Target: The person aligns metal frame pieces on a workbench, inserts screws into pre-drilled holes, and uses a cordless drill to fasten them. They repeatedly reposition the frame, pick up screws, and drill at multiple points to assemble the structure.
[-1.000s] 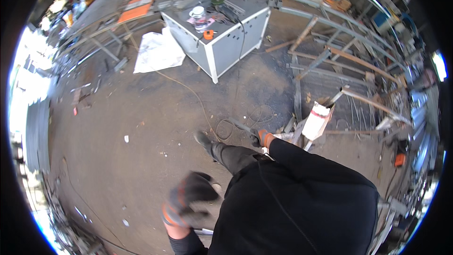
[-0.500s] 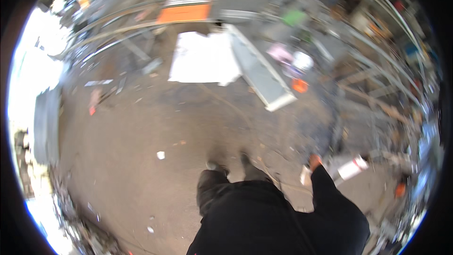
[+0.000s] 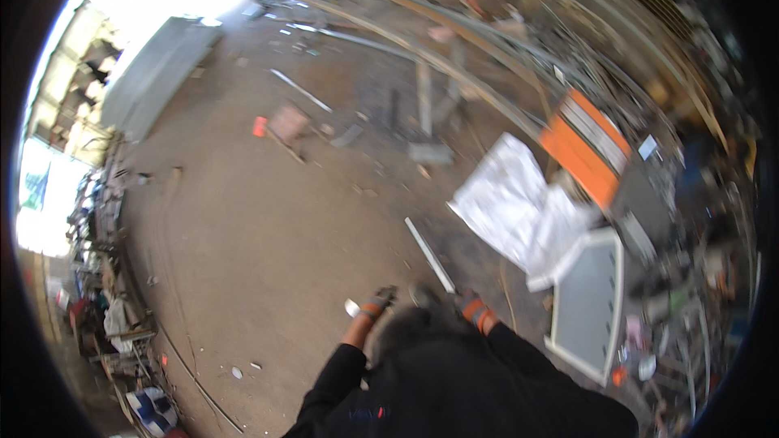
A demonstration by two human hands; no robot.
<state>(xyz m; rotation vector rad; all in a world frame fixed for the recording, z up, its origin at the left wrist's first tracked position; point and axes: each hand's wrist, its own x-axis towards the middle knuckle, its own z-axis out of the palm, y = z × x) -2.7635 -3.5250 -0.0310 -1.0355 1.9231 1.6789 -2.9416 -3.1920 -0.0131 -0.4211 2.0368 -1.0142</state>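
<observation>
**Gloved hands low over a bare concrete floor, a pale metal strip just ahead**

Seen from above: both arms in black sleeves, reaching forward from the lower edge. Left hand (image 3: 375,305) in a grey and orange glove, held apart from the right hand (image 3: 471,308), gloved the same way. Near the left hand, a small pale round object (image 3: 351,307), touching or just beside the fingers; impossible to tell whether gripped. Right hand blurred too, grip unclear.

Metal strip (image 3: 430,255) flat on the floor (image 3: 243,219), just beyond and between the hands, long axis running from far left to near right, near end close to the right hand. Right hand nearer to it than the left.

Further right, a crumpled white sheet (image 3: 519,211), then a grey cabinet (image 3: 588,304) lying close by, an orange and grey box (image 3: 588,150) behind it. Far off, long metal bars (image 3: 422,53) and scattered scraps. Nothing between the hands and the strip.
</observation>
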